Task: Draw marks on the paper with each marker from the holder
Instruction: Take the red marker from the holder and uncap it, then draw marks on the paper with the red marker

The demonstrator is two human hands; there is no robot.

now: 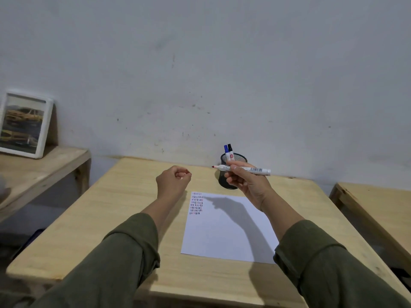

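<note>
A white sheet of paper (226, 232) lies on the wooden table (124, 218), with rows of short red, blue and black marks in its top left corner. My right hand (246, 185) holds an uncapped red marker (255, 169) level above the paper's far edge, tip pointing left. My left hand (174, 180) hovers left of it, fingers curled around a small red thing that looks like the marker's cap. Behind my right hand stands a black mesh holder (239, 157) with a blue marker (226, 151) and a black marker (230, 148) upright in it.
A framed picture (23, 124) leans against the wall on a low wooden bench at the left. Another wooden bench (375, 210) stands at the right, close to the table. The wall runs right behind the holder.
</note>
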